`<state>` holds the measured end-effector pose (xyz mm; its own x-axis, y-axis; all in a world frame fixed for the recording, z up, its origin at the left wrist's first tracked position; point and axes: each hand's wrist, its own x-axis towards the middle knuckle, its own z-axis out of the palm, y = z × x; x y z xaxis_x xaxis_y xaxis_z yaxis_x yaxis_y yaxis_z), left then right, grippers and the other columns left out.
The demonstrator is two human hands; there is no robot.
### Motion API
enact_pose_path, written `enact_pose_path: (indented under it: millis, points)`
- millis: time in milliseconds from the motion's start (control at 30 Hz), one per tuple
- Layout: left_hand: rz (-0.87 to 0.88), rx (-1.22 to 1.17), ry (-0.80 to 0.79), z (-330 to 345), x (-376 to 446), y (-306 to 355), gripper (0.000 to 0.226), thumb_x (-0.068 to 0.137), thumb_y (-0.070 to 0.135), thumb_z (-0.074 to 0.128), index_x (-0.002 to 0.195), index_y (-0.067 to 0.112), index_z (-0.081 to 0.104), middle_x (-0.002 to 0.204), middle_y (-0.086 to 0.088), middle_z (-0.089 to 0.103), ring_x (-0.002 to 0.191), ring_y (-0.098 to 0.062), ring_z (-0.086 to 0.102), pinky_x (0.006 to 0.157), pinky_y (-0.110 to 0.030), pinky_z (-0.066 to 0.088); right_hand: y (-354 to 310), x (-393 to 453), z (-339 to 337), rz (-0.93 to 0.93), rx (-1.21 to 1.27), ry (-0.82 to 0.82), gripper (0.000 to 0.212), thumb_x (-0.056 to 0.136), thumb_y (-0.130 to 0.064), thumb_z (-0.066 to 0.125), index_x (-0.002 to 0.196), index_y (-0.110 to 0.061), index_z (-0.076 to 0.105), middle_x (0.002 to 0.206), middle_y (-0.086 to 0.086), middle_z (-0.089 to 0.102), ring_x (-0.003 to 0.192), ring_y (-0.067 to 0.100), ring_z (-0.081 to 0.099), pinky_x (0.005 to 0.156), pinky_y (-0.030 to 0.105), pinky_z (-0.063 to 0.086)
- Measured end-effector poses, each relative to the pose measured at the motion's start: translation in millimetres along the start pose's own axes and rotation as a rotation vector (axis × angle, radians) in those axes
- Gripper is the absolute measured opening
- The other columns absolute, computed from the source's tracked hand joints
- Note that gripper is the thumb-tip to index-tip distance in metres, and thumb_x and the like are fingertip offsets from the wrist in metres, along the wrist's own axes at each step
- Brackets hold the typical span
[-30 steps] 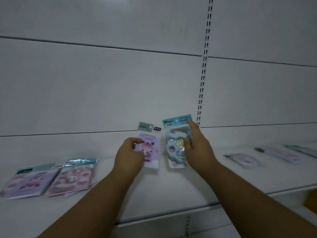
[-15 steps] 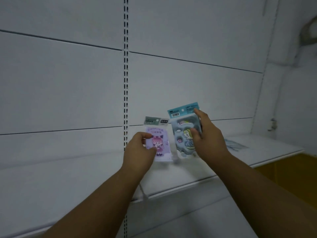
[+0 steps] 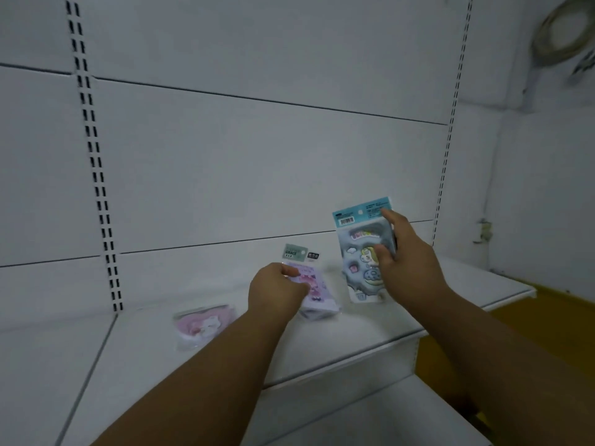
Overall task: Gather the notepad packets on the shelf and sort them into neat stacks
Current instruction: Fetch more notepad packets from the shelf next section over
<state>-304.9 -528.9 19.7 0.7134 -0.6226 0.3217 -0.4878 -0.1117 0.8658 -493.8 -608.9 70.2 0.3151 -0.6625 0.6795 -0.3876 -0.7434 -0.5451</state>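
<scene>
My left hand (image 3: 277, 292) grips a purple notepad packet (image 3: 317, 289) with a cartoon girl and a grey-green header card, tilted low over the white shelf (image 3: 370, 329). My right hand (image 3: 405, 259) holds a blue packet (image 3: 360, 252) with a unicorn picture and a teal barcode header, upright and a little above the shelf, thumb on its front and fingers on its right edge. A pink packet (image 3: 206, 326) with a white cartoon face lies flat on the shelf to the left of my left hand.
White back panels with two slotted uprights (image 3: 96, 188) stand behind the shelf. The shelf ends at the right by a white wall and a yellow-brown floor (image 3: 547, 320). A lower shelf (image 3: 370, 420) juts out beneath. A coiled cable (image 3: 563, 33) hangs on the wall at top right.
The view has swung right along the shelf. My left hand has lowered the purple packet toward the shelf; the pink packet has come into view. The blue packet stays raised in my right hand.
</scene>
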Motion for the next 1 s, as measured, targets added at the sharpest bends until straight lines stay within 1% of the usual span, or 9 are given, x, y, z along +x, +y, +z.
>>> enact_pose_path:
  millis: [167, 300, 400, 467, 533, 600, 667, 833, 1000]
  points:
    - [-0.049, 0.182, -0.056, 23, 31, -14, 0.022, 0.069, 0.030, 0.081, 0.083, 0.019, 0.070, 0.089, -0.004, 0.069, 0.088, -0.022, 0.066, 0.078, -0.028, 0.052, 29, 33, 21, 0.043, 0.035, -0.076, 0.053, 0.095, -0.015, 0.052, 0.139, -0.036, 0.031, 0.132, 0.004, 0.058, 0.093, 0.017, 0.066, 0.082, 0.038, 0.058]
    - [0.075, 0.661, -0.211, 27, 46, -15, 0.036, 0.071, 0.049, 0.073, 0.094, 0.021, 0.066, 0.093, 0.000, 0.068, 0.081, -0.017, 0.058, 0.067, -0.024, 0.039, 44, 58, 32, 0.045, 0.074, -0.101, 0.053, 0.093, -0.014, 0.054, 0.135, -0.039, 0.034, 0.127, 0.001, 0.061, 0.090, 0.014, 0.066, 0.075, 0.030, 0.056]
    - [0.154, 0.867, -0.177, 27, 59, -5, 0.033, 0.079, 0.051, 0.062, 0.092, 0.022, 0.066, 0.093, 0.000, 0.068, 0.085, -0.019, 0.061, 0.069, -0.027, 0.042, 57, 71, 37, 0.039, 0.147, -0.156, 0.052, 0.092, -0.013, 0.055, 0.131, -0.041, 0.036, 0.119, -0.003, 0.064, 0.081, 0.004, 0.065, 0.063, 0.019, 0.053]
    - [0.197, 0.697, -0.132, 33, 68, 10, 0.030, 0.092, 0.042, 0.049, 0.092, 0.018, 0.067, 0.094, -0.004, 0.069, 0.084, -0.021, 0.061, 0.070, -0.030, 0.044, 67, 80, 39, 0.040, 0.201, -0.210, 0.054, 0.091, -0.013, 0.056, 0.128, -0.046, 0.034, 0.110, -0.004, 0.067, 0.081, 0.007, 0.067, 0.066, 0.028, 0.058]
    - [0.119, 0.271, -0.130, 48, 75, 28, 0.032, 0.097, 0.036, 0.042, 0.096, 0.014, 0.064, 0.094, -0.006, 0.069, 0.081, -0.023, 0.063, 0.071, -0.034, 0.051, 80, 90, 39, 0.034, 0.254, -0.273, 0.058, 0.090, -0.014, 0.059, 0.127, -0.049, 0.031, 0.102, -0.007, 0.070, 0.078, 0.009, 0.070, 0.066, 0.030, 0.059]
    - [-0.064, -0.120, -0.117, 67, 81, 46, 0.025, 0.097, 0.035, 0.047, 0.098, 0.015, 0.062, 0.092, -0.004, 0.070, 0.073, -0.021, 0.065, 0.069, -0.035, 0.055, 96, 97, 38, 0.055, 0.339, -0.343, 0.061, 0.089, -0.015, 0.063, 0.127, -0.049, 0.029, 0.100, -0.007, 0.072, 0.077, 0.008, 0.072, 0.062, 0.026, 0.058]
    - [-0.132, -0.250, -0.071, 87, 91, 53, 0.021, 0.094, 0.029, 0.056, 0.092, 0.010, 0.064, 0.084, -0.005, 0.072, 0.060, -0.016, 0.064, 0.060, -0.031, 0.055, 114, 107, 36, 0.152, 0.445, -0.405, 0.062, 0.087, -0.015, 0.067, 0.128, -0.043, 0.030, 0.100, -0.003, 0.073, 0.076, 0.011, 0.073, 0.062, 0.030, 0.060]
    - [-0.153, -0.135, 0.031, 140, 112, 56, 0.016, 0.087, 0.015, 0.065, 0.075, 0.004, 0.063, 0.072, -0.011, 0.071, 0.041, -0.013, 0.058, 0.046, -0.024, 0.051, 167, 129, 34, 0.242, 0.143, -0.433, 0.037, 0.081, -0.034, 0.073, 0.106, -0.030, 0.045, 0.086, -0.003, 0.067, 0.067, 0.008, 0.067, 0.047, 0.020, 0.049]
    - [-0.165, 0.413, -0.036, 182, 129, 44, 0.012, 0.079, 0.011, 0.065, 0.084, 0.000, 0.068, 0.083, -0.014, 0.071, 0.075, -0.028, 0.070, 0.068, -0.036, 0.060, 210, 137, 55, 0.151, -0.110, -0.459, 0.027, 0.077, -0.039, 0.074, 0.077, -0.028, 0.049, 0.074, -0.007, 0.057, 0.052, 0.001, 0.052, 0.036, 0.016, 0.036]
